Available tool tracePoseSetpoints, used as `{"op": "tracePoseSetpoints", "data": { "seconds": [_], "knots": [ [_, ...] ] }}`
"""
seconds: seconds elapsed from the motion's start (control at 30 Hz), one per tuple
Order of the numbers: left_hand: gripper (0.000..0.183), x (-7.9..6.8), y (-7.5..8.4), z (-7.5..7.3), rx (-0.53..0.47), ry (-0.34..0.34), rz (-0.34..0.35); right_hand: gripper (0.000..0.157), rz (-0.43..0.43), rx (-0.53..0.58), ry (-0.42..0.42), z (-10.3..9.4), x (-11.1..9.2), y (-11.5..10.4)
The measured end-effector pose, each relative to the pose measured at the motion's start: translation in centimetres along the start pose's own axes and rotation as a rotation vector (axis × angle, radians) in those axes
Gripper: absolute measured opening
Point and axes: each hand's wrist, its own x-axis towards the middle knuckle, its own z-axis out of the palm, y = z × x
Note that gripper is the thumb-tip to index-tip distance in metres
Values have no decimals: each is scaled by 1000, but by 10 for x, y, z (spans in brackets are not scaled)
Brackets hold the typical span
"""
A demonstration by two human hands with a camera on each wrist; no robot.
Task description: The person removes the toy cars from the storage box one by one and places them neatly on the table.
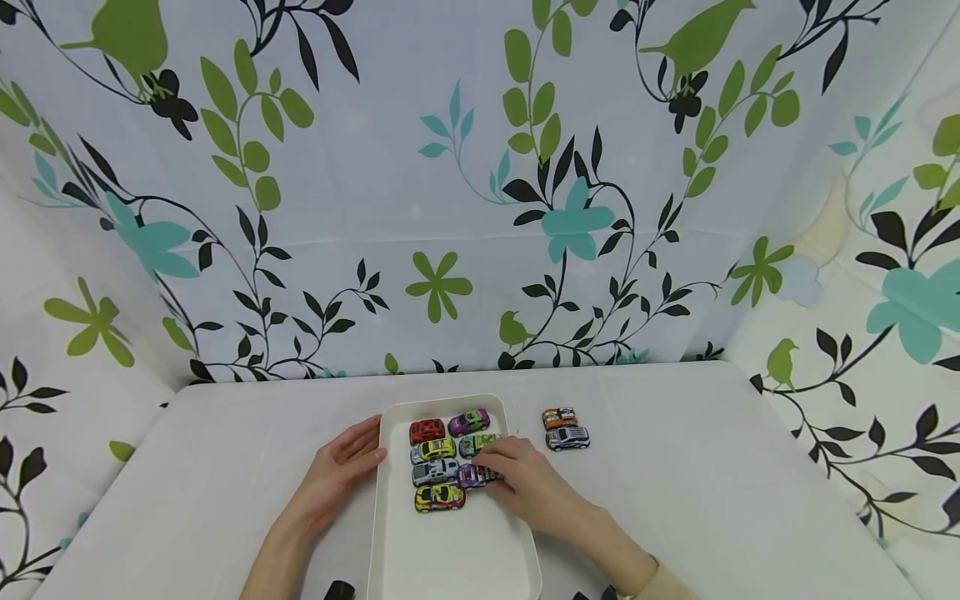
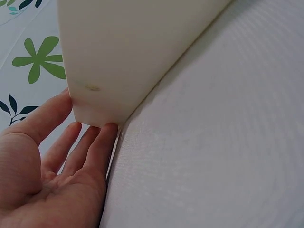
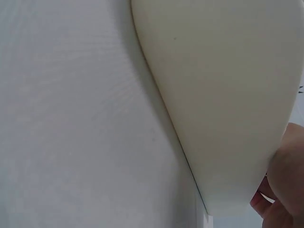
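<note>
A white tray (image 1: pixel 442 550) lies on the table, with toy cars in two columns toward its far end. My left hand (image 1: pixel 341 467) touches the tray's left side near the far corner; in the left wrist view its extended fingers (image 2: pixel 97 152) rest against the tray wall (image 2: pixel 133 57). Over the right column, my right hand (image 1: pixel 536 487) pinches a purple-and-white toy car (image 1: pixel 474 476) between thumb and fingers. Just beyond it sits a green toy car (image 1: pixel 472 444), partly covered by the fingers. In the right wrist view the tray wall hides most of that hand (image 3: pixel 287 175).
Also in the tray are a red car (image 1: pixel 427 431), a purple-green car (image 1: pixel 469 422), and yellow (image 1: pixel 439 497) and silver (image 1: pixel 435 472) ones. Right of the tray, an orange car (image 1: pixel 559 417) and a silver-grey car (image 1: pixel 567 438) stand on the table. A black object (image 1: pixel 340 591) lies at the near edge.
</note>
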Motion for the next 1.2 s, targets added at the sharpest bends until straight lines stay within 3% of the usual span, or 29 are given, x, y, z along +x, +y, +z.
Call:
{"op": "tracePoseSetpoints", "data": {
  "seconds": [0.3,0.63,0.9,1.03,1.2],
  "knots": [
    [68,0,1,1,16,6,-12,35,-54,43,40,-9,-1,1],
    [68,-1,1,2,12,4,-18,34,0,135,74,-34,-4,12],
    [68,-1,0,1,11,9,-17,32,-16,169,43,-47,-4,13],
    [68,-1,-1,1,15,12,-16,31,44,159,-2,-61,-5,17],
    [67,1,-1,1,26,25,-26,27,145,144,-118,-77,-10,30]
  ]
}}
